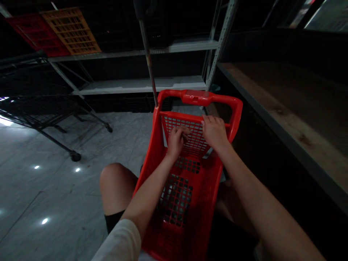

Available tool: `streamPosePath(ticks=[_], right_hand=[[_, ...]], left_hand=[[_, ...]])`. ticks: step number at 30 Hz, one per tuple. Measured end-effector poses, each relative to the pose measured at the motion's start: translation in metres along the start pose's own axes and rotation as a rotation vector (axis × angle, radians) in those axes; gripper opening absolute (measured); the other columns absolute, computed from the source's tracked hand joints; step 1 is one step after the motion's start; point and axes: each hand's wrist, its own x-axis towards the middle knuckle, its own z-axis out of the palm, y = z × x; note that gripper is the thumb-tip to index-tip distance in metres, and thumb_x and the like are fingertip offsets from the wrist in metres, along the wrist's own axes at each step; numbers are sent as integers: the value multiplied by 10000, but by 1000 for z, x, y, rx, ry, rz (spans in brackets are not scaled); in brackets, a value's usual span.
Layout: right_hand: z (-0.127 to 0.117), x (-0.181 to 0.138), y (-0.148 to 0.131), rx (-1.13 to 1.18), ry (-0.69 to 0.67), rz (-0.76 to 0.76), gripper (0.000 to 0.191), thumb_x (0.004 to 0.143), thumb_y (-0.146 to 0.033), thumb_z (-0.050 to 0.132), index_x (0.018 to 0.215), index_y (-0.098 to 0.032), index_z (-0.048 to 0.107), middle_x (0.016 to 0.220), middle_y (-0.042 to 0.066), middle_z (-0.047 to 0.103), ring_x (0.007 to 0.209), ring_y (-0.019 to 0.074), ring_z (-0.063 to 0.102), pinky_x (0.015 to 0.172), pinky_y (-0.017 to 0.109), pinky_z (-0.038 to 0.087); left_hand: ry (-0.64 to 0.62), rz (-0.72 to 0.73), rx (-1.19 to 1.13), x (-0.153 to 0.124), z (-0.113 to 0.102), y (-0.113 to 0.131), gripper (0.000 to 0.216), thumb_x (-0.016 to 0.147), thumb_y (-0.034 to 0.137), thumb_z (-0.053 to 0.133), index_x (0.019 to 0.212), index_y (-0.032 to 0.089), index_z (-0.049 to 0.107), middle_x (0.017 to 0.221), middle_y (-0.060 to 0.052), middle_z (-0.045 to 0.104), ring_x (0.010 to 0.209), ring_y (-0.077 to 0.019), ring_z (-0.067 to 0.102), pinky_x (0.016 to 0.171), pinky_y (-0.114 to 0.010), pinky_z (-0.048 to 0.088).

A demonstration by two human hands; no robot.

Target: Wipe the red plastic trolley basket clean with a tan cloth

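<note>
A red plastic shopping basket with grid walls lies tilted across my lap, its handle end pointing away from me. Both my arms reach inside it. My left hand is curled into a pinch against the far grid wall; what it pinches is too small to make out. My right hand presses on the same wall near the top bar, fingers bent over the grid. My bare knee shows left of the basket.
A metal shelf rack stands ahead, with red and orange crates on top. A pole leans before it. A black wire trolley sits at left on the tiled floor. A wooden counter runs along the right.
</note>
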Motion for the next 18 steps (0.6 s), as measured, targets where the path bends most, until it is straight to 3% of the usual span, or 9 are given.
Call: streamPosePath(ticks=[4,9,13,16,18], right_hand=[[1,-1,1,26,17,-7,531,1132,-261,329,1502,-83,665,1348,238,745,1197,381,667,1086,555,481],[-3,0,-2,34,2,8,547,1128,-262,316,1507,-54,651,1375,258,730,1222,397,657,1109,571,473],[-5,0,-4,33,-11,15,560,1125,-261,304,1498,-32,654,1371,269,729,1228,404,661,1109,580,481],[-5,0,-3,32,-3,14,550,1125,-269,317,1501,-53,656,1367,260,734,1233,406,664,1107,592,485],[-3,-1,-1,38,7,9,539,1127,-274,326,1509,-81,653,1362,246,737,1239,403,665,1112,598,481]], left_hand=[[158,70,20,21,-4,9,368,981,6,523,1116,265,748,1258,-91,691,1227,-253,664,1105,-419,557],[36,30,58,-12,3,-10,202,981,71,614,1000,224,744,1126,-86,749,1088,-247,710,1004,-399,596],[10,22,82,-36,5,-27,211,870,4,692,885,209,737,1044,-73,729,998,-241,712,902,-365,614],[58,25,97,-26,3,-25,260,847,-41,672,854,211,732,1074,-68,677,1033,-235,690,940,-371,604],[160,28,115,-8,0,-19,283,887,-33,639,926,223,751,1118,-70,630,1113,-243,660,1023,-403,581]])
